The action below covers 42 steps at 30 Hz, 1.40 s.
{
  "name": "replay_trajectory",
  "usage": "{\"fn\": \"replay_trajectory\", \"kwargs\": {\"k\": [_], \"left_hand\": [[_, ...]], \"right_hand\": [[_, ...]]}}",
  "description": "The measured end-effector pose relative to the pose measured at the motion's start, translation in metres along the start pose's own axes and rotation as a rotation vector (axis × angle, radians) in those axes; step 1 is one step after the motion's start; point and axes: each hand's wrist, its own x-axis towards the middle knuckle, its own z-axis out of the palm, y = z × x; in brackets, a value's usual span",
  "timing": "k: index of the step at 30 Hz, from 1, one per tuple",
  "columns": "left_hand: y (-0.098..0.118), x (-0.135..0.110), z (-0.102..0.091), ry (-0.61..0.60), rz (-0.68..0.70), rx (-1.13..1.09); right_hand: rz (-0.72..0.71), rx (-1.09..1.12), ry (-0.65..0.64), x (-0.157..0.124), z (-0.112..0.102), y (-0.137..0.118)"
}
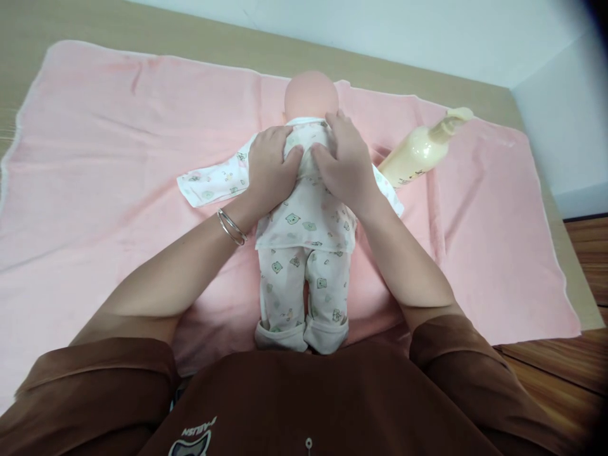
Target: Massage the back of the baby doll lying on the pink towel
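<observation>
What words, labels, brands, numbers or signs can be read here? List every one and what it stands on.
Brown top: white lettering above a logo, upside down in this view, too blurred to read.
Cream pump bottle: no readable text.
Doll's printed suit: cartoon animals, no words.

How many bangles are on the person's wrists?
2. Both thin metal bangles sit side by side on the left wrist, just behind the left hand. The right wrist shows none, though another could be hidden beneath either wrist.
</observation>
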Motion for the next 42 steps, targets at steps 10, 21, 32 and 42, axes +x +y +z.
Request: {"fn": "replay_trajectory", "kwargs": {"k": [10,21,32,42], "left_hand": [[-0.011,-0.006,0.004,0.105,0.003,-0.096],[-0.012,-0.006,0.004,0.112,0.023,-0.102],[0.000,-0.009,0.001,0.113,0.014,-0.037],[-0.002,-0.008,0.000,0.092,-0.002,-0.082]], "right_hand": [[-0.004,0.015,-0.001,-0.015,0.014,-0.017],[-0.028,-0.082,0.080,-0.018,0.001,-0.019],[-0.074,-0.093,0.113,-0.020,-0.010,-0.022],[-0.079,-0.096,0.061,-0.021,-0.006,-0.022]]}}
